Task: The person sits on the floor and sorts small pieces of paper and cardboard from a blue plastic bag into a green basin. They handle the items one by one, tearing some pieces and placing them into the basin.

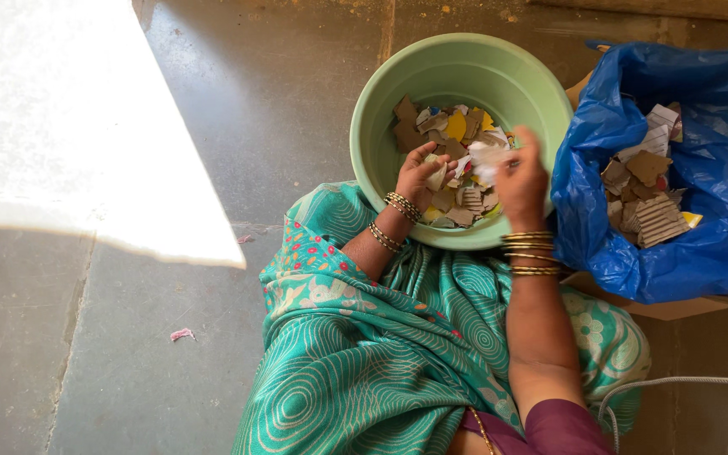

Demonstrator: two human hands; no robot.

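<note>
Both hands were over the green tub point(398, 93): left hand point(421, 168) pinched a pale paper scrap point(437, 175), right hand point(521, 179) was curled around a white piece point(489, 158), blue bag point(718, 194) sat just beside

- I saw a blue plastic bag point(701, 211) of cardboard scraps point(646, 198).
- Left of it: teal patterned cloth point(364, 345).
- Farther left: sunlit floor patch point(69, 118), pink scrap point(181, 334).
</note>
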